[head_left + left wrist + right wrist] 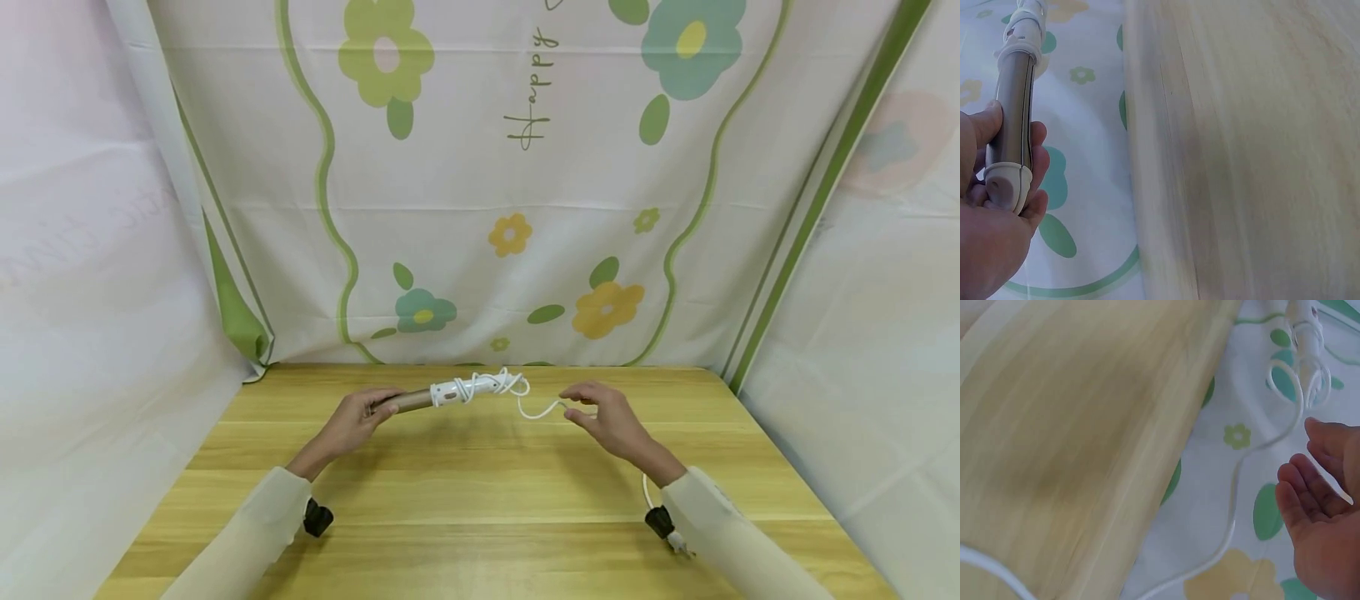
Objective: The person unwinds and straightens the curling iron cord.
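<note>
A hair iron with a bronze barrel (414, 402) and a white handle (447, 392) is held above the table, tilted slightly up to the right. My left hand (351, 423) grips the barrel near its white tip (1005, 187), thumb on one side and fingers on the other. A white cord (534, 416) winds loosely round the handle and trails toward my right hand (609, 421). In the right wrist view the right hand (1325, 525) has its fingers extended and apart from the cord (1233, 506), which hangs beside it.
The wooden table (465, 500) lies below both hands. A flower-print cloth (450, 167) hangs behind its far edge, with pale cloth walls on both sides. The cord's plug (678, 543) shows beside the right wrist, near a black wrist camera (659, 522).
</note>
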The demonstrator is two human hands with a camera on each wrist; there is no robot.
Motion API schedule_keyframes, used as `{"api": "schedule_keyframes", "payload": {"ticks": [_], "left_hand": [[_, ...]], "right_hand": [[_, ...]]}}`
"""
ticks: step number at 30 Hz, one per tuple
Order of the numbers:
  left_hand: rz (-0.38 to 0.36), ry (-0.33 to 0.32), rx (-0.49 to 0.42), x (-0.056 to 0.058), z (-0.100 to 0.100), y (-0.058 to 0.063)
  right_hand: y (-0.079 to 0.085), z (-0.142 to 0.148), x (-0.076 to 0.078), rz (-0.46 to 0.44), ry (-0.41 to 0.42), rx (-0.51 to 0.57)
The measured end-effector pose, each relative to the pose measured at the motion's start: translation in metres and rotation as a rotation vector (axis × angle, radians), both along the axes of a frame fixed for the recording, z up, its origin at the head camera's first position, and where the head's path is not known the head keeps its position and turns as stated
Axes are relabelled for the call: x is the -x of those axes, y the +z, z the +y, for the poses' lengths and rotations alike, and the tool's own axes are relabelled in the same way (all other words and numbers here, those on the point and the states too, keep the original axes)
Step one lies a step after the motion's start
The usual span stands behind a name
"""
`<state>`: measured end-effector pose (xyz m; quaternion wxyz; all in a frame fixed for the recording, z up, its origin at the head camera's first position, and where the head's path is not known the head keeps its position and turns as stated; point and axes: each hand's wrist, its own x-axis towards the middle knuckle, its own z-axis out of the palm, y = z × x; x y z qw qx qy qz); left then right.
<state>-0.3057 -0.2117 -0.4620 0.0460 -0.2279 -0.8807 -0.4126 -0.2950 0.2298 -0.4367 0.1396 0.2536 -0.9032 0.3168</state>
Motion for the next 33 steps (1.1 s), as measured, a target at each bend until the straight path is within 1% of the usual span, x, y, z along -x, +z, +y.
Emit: {"api": "schedule_keyframes", "payload": {"ticks": [2, 6, 11, 14, 22, 27, 33], "left_hand": [[0.002, 0.000, -0.003, 0.000, 0.001, 0.000], [0.003, -0.008, -0.007, 0.001, 0.002, 0.000], [0.003, -0.018, -0.013, 0.000, 0.002, 0.000], [-0.001, -0.020, -0.012, -0.001, 0.002, 0.001], [-0.016, -0.029, -0.014, -0.001, 0.001, 0.002], [-0.035, -0.044, -0.025, -0.002, 0.000, 0.003], [-0.079, -0.088, -0.038, -0.003, 0.000, 0.005]], "right_hand": [[-0.003, -0.006, 0.001, -0.005, 0.029, 0.011], [-0.005, -0.015, 0.002, -0.004, 0.063, 0.016], [-0.005, -0.020, 0.002, 0.003, 0.105, -0.011], [-0.005, -0.021, 0.002, 0.000, 0.115, -0.036], [-0.009, -0.019, 0.004, -0.031, 0.078, -0.112], [-0.010, -0.019, 0.006, -0.007, 0.033, -0.096], [-0.009, -0.020, 0.010, 0.029, -0.024, -0.062]]}}
